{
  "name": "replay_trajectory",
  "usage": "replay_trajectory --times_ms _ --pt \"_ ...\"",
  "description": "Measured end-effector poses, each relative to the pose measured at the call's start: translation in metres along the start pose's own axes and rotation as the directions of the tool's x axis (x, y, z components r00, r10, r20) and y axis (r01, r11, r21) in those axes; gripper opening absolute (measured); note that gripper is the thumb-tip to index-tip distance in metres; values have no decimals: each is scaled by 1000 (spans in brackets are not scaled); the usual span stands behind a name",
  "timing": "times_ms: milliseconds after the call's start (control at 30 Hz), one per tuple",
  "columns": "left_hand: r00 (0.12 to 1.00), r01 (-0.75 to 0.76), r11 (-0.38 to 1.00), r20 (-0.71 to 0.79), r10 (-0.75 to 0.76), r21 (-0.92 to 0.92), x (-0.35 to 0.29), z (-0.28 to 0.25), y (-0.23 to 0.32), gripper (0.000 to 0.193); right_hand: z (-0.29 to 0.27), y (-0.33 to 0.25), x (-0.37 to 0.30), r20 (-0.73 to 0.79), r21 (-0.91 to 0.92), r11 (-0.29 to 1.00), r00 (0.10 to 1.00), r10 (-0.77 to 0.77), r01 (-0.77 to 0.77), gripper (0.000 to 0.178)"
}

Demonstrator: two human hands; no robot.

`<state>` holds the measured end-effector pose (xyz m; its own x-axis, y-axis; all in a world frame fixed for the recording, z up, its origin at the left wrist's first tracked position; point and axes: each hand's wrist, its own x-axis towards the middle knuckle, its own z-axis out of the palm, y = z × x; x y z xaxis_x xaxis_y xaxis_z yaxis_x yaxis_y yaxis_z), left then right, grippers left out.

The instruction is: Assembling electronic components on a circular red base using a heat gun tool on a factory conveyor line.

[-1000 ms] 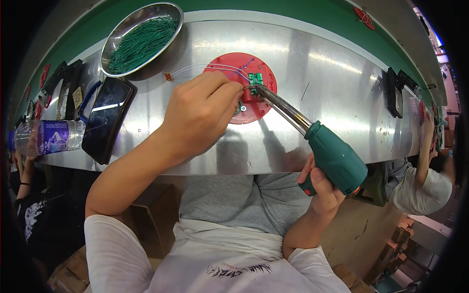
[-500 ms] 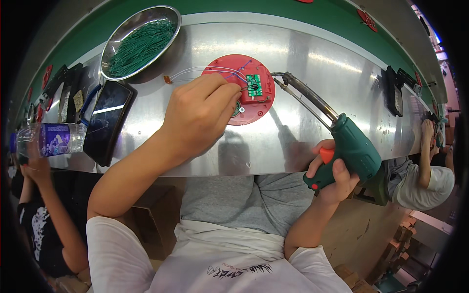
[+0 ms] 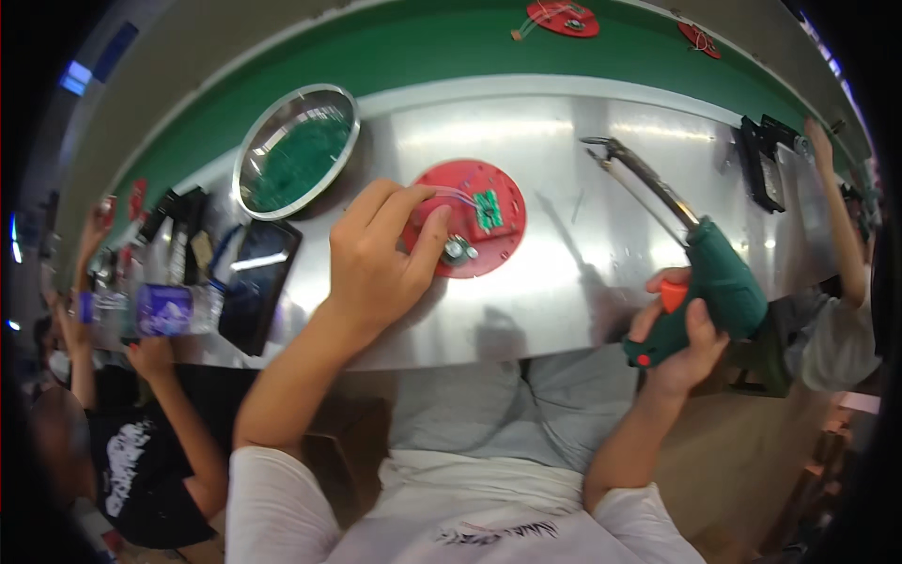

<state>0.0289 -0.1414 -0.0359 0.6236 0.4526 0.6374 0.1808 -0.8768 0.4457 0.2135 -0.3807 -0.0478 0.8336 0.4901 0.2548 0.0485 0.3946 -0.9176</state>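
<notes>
1. Head view, with the red disc [image 3: 507, 249] as the clock's centre and twelve at the far side: the disc lies on a shiny metal table [image 3: 526, 329], whose near edge bows across the picture.
2. On the disc sit a green circuit board [image 3: 488, 212] towards three o'clock, a round component [image 3: 456, 248] towards half past six, and pale wires [image 3: 453, 195] running to the board.
3. Beyond the table curves a green strip [image 3: 423, 56], bearing one red piece [image 3: 564, 19] at one o'clock and another [image 3: 700, 40] just before two.
4. A steel bowl [image 3: 246, 179] of thin green strands [image 3: 305, 160] stands at ten; a dark phone [image 3: 256, 301] and a purple-labelled bottle [image 3: 167, 310] lie around half past eight.
5. Co-workers are at the table at eight [image 3: 141, 470] and half past three [image 3: 832, 343], blurred.
6. The left hand [image 3: 383, 246], between eight and nine, overlaps the disc's edge, its forearm slanting up from half past seven. Thumb and forefinger stand apart; I cannot tell whether the fingers grip anything.
7. The right hand [image 3: 681, 343], at four, is wrapped around the grip of a green soldering gun [image 3: 728, 282]. The barrel slants towards half past ten, its tip well apart from the disc.
</notes>
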Motion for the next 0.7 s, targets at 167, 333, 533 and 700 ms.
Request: replay_trajectory --times_ms 167,333,533,700 --pt "977 112 993 180 -116 33 21 -18 11 50 -12 0 16 -155 -20 995 983 -99 97 38" --pt "742 74 989 655 -140 128 61 8 5 73 -13 2 21 -336 104 993 942 -14 52 27" --pt "978 52 859 148 -147 509 180 68 -69 63 -16 7 21 -392 127 991 920 3 50 26" --pt "991 34 935 109 -77 352 278 169 -82 59 -23 20 25 -413 -39 985 894 -172 171 28"
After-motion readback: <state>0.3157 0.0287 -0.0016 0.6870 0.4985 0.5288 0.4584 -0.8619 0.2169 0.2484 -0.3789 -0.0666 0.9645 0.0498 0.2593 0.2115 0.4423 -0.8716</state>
